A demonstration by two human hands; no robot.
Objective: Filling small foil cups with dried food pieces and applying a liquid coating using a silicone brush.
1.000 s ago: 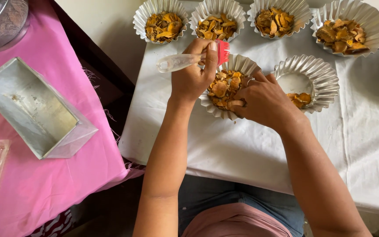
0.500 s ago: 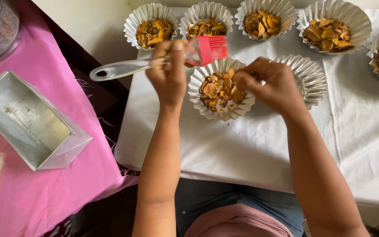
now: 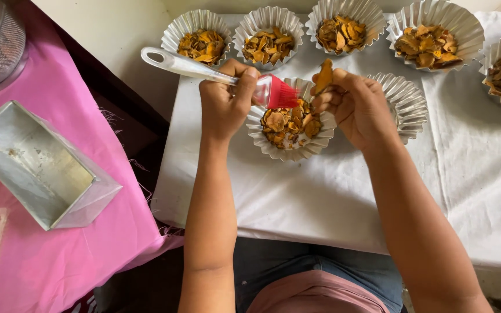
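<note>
Left hand (image 3: 225, 103) grips red-bristled, clear-handled pastry brush (image 3: 215, 75); right hand (image 3: 356, 104) pinches orange dried slice (image 3: 323, 74) above the near fluted foil cup (image 3: 290, 128), partly hidden.

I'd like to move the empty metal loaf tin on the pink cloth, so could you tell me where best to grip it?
Grip the loaf tin from above, by its long rims. It lies open side up with thin, outward-sloping walls, and nothing visible blocks it.

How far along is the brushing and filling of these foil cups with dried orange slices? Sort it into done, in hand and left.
Done: five back-row cups, such as this foil cup, hold slices. In hand: the left hand holds a red-bristled brush beside one slice lifted by the right hand over the part-filled front cup. Left: the neighbouring cup looks unfilled, though partly hidden.
</note>
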